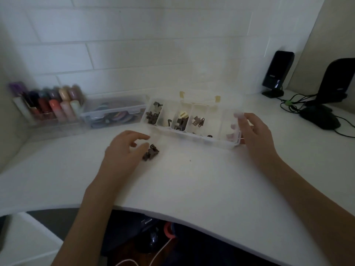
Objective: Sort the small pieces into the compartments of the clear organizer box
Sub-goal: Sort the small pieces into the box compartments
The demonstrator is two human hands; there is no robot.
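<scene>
Most of the small pieces appear already sorted: dark and cream pieces are seen in several compartments of the clear organizer box [194, 138], which stands open on the white desk [192, 185], its lid tipped back toward the tiled wall. One small cluster of dark loose pieces [150, 153] is left on the desk, just in front of the box's left end. The left hand [123, 150] is held over this cluster with fingers spread and curled, nothing gripped; whether the thumb touches the pieces cannot be told because of blur. The right hand [253, 133] is placed against the box's right end, fingers loosely wrapped around its wall, apparently steadying it. The rightmost compartment appears empty or nearly so. The task is judged nearly complete, with only the cluster remaining to be sorted.
</scene>
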